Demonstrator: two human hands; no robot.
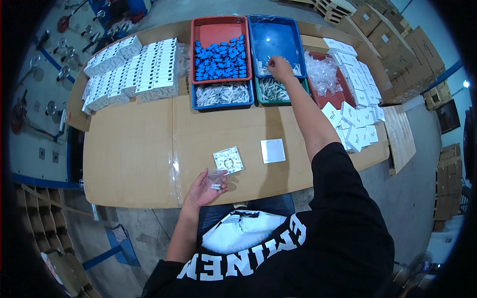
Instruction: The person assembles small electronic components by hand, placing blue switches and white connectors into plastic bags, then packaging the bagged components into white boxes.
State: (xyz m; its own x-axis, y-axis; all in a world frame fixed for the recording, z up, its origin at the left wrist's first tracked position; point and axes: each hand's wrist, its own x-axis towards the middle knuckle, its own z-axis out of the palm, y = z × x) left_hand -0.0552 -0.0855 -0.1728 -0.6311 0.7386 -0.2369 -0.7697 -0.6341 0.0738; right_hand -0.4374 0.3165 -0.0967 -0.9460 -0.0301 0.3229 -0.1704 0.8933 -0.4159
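Near the table's front edge, my left hand (pixel 202 189) holds a small clear plastic bag (pixel 215 179) with small pale pieces in it. Just beyond it lies a square white plate (pixel 228 160) with a round dark pattern. A plain whitish square plate (pixel 273 151) rests to its right. My right hand (pixel 281 68) is stretched out over the upper blue tray (pixel 276 37), its fingers closed down at small, shiny pieces (pixel 263 68) along the near side. Whatever those fingertips pinch is too small to make out.
Left of the blue tray stands a red tray (pixel 218 30) of blue parts. Below are a blue tray (pixel 222 106) of white pieces and a green tray (pixel 273 103). White boxes (pixel 156 69) stack left; others (pixel 355 129) pile right, beside clear bags (pixel 322 72).
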